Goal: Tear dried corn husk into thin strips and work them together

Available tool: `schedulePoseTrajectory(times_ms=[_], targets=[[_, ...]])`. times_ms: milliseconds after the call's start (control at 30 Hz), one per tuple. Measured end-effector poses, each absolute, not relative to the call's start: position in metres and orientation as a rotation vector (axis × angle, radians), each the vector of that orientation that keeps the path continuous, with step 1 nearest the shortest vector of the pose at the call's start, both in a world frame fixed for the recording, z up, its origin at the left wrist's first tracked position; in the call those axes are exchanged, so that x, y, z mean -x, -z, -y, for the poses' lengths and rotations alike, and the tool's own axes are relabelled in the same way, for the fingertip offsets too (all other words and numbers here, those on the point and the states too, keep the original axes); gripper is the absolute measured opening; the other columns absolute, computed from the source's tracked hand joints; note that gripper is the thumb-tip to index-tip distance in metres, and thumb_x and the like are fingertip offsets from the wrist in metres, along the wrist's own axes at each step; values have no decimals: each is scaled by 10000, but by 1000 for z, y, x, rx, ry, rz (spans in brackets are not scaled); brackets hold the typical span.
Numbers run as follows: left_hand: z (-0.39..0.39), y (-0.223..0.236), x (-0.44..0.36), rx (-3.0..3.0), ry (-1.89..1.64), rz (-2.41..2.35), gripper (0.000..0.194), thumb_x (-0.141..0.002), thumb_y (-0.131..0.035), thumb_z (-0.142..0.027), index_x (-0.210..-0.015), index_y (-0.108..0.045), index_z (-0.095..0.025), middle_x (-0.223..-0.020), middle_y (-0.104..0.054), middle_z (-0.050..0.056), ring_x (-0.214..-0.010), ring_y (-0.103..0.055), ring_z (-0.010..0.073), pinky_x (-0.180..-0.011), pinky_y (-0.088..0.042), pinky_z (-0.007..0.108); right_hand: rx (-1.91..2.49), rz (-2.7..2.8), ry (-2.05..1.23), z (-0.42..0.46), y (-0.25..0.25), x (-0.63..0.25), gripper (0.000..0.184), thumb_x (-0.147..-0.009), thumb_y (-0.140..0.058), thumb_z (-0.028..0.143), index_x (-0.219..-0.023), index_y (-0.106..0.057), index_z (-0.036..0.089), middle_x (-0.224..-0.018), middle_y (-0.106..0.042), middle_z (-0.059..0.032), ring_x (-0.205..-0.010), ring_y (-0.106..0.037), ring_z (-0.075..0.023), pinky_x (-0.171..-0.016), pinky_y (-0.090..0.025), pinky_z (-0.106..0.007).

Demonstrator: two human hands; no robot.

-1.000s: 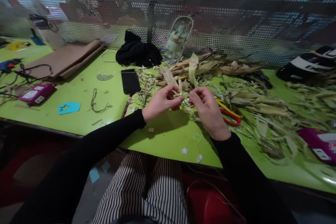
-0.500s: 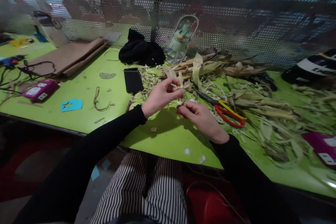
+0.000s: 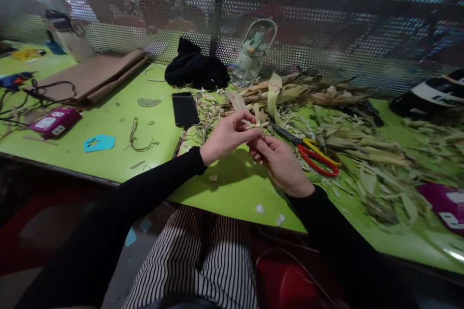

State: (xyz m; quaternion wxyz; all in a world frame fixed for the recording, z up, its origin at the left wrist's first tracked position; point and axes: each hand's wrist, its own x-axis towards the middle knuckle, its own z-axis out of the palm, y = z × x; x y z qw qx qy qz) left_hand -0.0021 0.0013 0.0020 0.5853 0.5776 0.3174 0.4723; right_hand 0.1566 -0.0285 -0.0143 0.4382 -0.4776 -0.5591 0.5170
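Note:
Pale corn husk strips (image 3: 258, 119), crossed over one another, stick up from the fingertips of my left hand (image 3: 228, 137). Its thumb and fingers pinch them just above the table. Right below, my right hand (image 3: 282, 164) is closed with its fingertips against my left thumb, at the lower end of the same strips; the exact bit between its fingers is mostly hidden. Scissors with red and yellow handles (image 3: 319, 161) lie to the right of my hands, blades toward the husks. Behind stretches a heap of dry corn husks (image 3: 326, 94), with shredded scraps around it.
Left of the husks are a black phone (image 3: 185, 109), black cloth (image 3: 197, 65), a blue paper tag (image 3: 99, 143), a purple box (image 3: 54, 121) and brown paper (image 3: 90, 77). A green bottle (image 3: 251, 55) stands before the perforated metal screen (image 3: 163, 5). Another purple box (image 3: 442, 203) sits at right.
My right hand has moved up and now meets my left hand at the husk strips. My left hand has shifted slightly right.

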Motion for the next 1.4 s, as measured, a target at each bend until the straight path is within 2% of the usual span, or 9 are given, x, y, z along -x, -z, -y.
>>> schedulePoseTrajectory(times_ms=[300, 400, 533, 700, 900, 1033, 1133, 1233, 1400], targets=[[-11, -11, 18, -1439, -1052, -750, 246, -822, -748, -266, -909, -550, -150, -721, -665, -17, -637, -610, 70, -617, -442, 204, 1191, 1719, -1098, 40, -2, -160, 399, -864, -696, 570, -722, -606, 208, -658, -594, 17, -589, -469, -112, -594, -415, -265], [-15, -9, 21, -1461, -1004, -750, 228, -824, -734, -242, -921, -554, -142, -754, -698, 13, -710, -665, 97, -682, -480, 222, 1208, 1681, -969, 34, 2, -164, 401, -873, -669, 606, -805, -626, 212, -700, -615, 10, -596, -497, -116, -574, -415, -261], [-11, -4, 18, -1533, -891, -764, 227, -814, -727, -223, -978, -600, -129, -762, -709, 16, -716, -679, 106, -687, -491, 227, 1234, 1551, -737, 27, 5, -169, 380, -875, -672, 593, -952, -625, 223, -784, -634, 6, -601, -505, -117, -554, -408, -264], [-4, -1, 13, -1553, -906, -768, 225, -814, -736, -258, -942, -605, -126, -735, -688, 6, -687, -656, 97, -652, -469, 216, 1255, 1628, -565, 25, 7, -170, 313, -882, -684, 517, -845, -600, 219, -754, -630, -1, -646, -542, -137, -611, -443, -288], [-11, -4, 18, -1499, -1048, -799, 176, -851, -677, -273, -875, -556, -148, -740, -695, 13, -647, -631, 73, -643, -477, 206, 1243, 1502, -711, 23, 5, -175, 323, -885, -675, 544, -853, -601, 232, -753, -636, -13, -626, -532, -144, -574, -447, -291], [-4, 1, 13, -1685, -892, -789, 177, -797, -716, -260, -894, -637, -135, -697, -667, -5, -632, -599, 82, -625, -454, 210, 1203, 1561, -727, 24, 3, -174, 339, -889, -659, 571, -953, -673, 239, -867, -683, -34, -735, -607, -171, -665, -507, -314], [3, 5, 7, -1765, -903, -769, 212, -827, -701, -327, -910, -675, -134, -719, -668, 3, -622, -567, 79, -603, -420, 208, 1214, 1632, -627, 26, 2, -173, 334, -867, -691, 562, -834, -692, 230, -866, -677, -34, -769, -611, -179, -715, -510, -327], [4, 6, 6, -1727, -924, -768, 232, -873, -654, -365, -882, -673, -133, -743, -674, 16, -636, -564, 79, -614, -420, 211, 1203, 1623, -599, 28, 2, -173, 343, -866, -694, 560, -767, -688, 231, -792, -651, -22, -722, -582, -170, -691, -498, -324], [5, 10, 3, -1605, -802, -666, 110, -849, -656, -211, -785, -611, -134, -716, -640, -14, -640, -559, 61, -651, -434, 205, 1222, 1637, -601, 30, 1, -173, 313, -866, -712, 514, -734, -675, 232, -748, -620, -11, -698, -558, -163, -687, -484, -328]])
